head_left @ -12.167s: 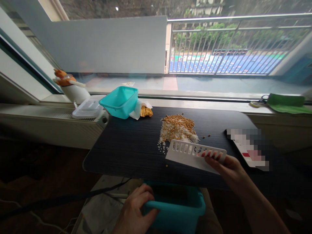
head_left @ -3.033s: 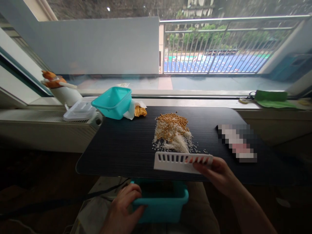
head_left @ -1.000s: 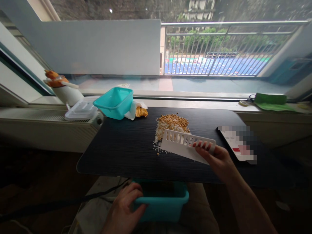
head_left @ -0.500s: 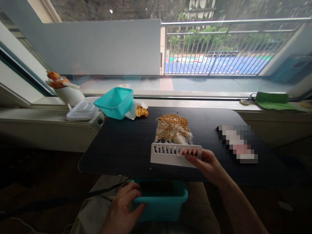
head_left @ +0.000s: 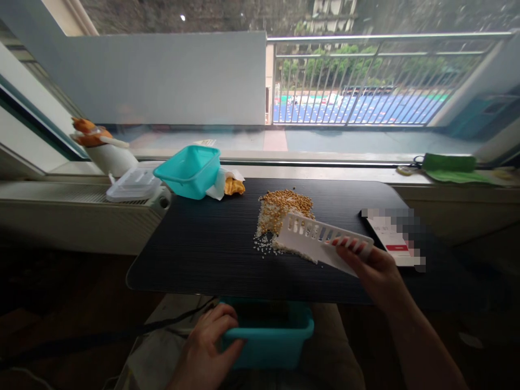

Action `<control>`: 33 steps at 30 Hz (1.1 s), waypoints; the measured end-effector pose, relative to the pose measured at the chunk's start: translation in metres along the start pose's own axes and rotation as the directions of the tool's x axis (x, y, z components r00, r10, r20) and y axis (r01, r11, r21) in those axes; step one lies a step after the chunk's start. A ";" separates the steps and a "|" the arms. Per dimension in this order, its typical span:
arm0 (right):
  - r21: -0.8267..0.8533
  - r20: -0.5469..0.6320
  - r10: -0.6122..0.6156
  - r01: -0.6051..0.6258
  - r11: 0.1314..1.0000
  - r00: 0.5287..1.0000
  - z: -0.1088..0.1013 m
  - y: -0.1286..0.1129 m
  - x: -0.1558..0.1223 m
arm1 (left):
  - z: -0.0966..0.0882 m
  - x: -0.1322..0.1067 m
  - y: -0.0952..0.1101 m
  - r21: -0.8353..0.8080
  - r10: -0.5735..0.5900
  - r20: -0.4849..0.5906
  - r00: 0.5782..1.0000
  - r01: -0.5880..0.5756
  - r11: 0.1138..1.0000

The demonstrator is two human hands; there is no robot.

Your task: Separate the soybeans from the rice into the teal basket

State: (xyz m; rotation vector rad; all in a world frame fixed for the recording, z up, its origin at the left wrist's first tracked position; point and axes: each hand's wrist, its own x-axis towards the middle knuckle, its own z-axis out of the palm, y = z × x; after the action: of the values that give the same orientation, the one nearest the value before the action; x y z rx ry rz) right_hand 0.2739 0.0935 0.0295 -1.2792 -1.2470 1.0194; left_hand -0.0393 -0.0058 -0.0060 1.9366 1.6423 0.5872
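My right hand [head_left: 376, 268] pinches the right end of a white slotted plastic plate [head_left: 304, 242], tilted over the near right side of a mixed pile. Tan beans [head_left: 290, 200], which look like soybeans, lie at the back of that pile. White grains [head_left: 270, 219] like rice spread toward the front, with loose ones scattered at its near left edge. Below the table's front edge, my left hand [head_left: 213, 338] is closed around the left rim of a teal plastic bin [head_left: 270, 346] on my lap. The bin's inside is dark, so its contents cannot be made out.
A second teal bin [head_left: 190, 170] stands at the black table's [head_left: 195, 244] back left, beside crumpled tissue and an orange-brown item [head_left: 234, 187]. To the right lies a phone [head_left: 390, 235], partly blurred. Further left, a clear lid [head_left: 134, 184] rests on the radiator; green cloth [head_left: 450, 168] lies on the sill.
My right hand has moved right with the plate, which now slants and covers the pile's near right part. White grains are drawn nearer the front edge. My left hand stays on the bin.
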 end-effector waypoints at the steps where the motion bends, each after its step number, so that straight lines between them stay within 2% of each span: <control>1: -0.003 -0.046 -0.001 0.001 1.000 0.999 -0.002 0.002 0.004 | 0.001 0.001 0.001 -0.005 -0.010 0.018 1.000 0.010 1.000; 4: -0.009 -0.063 0.000 0.000 1.000 0.998 -0.001 0.004 0.011 | 0.004 0.001 0.004 -0.020 -0.020 0.051 0.999 0.021 1.000; 9: 0.006 0.014 -0.030 0.030 1.000 0.999 0.008 0.001 0.011 | 0.005 0.001 0.004 -0.023 -0.021 0.054 0.998 0.022 1.000; 16: -0.018 0.086 -0.052 0.054 0.998 0.995 0.002 -0.004 0.005 | 0.006 0.001 0.002 -0.021 -0.008 0.055 0.998 0.009 1.000; 22: -0.049 0.111 -0.059 0.065 0.997 0.992 0.005 -0.003 0.003 | 0.006 0.001 0.000 -0.038 0.003 0.045 0.999 -0.001 0.999; 27: -0.039 0.142 -0.019 0.025 0.999 0.990 -0.001 0.005 -0.003 | 0.007 0.001 0.002 -0.067 0.007 0.029 1.000 -0.005 0.998; 31: -0.005 0.050 0.076 -0.076 0.997 0.996 -0.010 0.013 -0.019 | 0.009 0.003 0.008 -0.107 0.012 0.048 0.999 -0.006 0.994; 33: 0.009 0.044 0.144 -0.145 0.989 0.989 -0.012 0.014 -0.031 | 0.010 0.005 0.012 -0.130 0.015 0.069 0.998 -0.006 0.992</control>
State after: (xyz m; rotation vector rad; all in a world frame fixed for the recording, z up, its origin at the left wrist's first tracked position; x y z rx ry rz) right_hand 0.2846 0.0621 0.0144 -1.3601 -1.1928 1.1619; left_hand -0.0232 -0.0032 -0.0063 1.8525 1.5137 0.6082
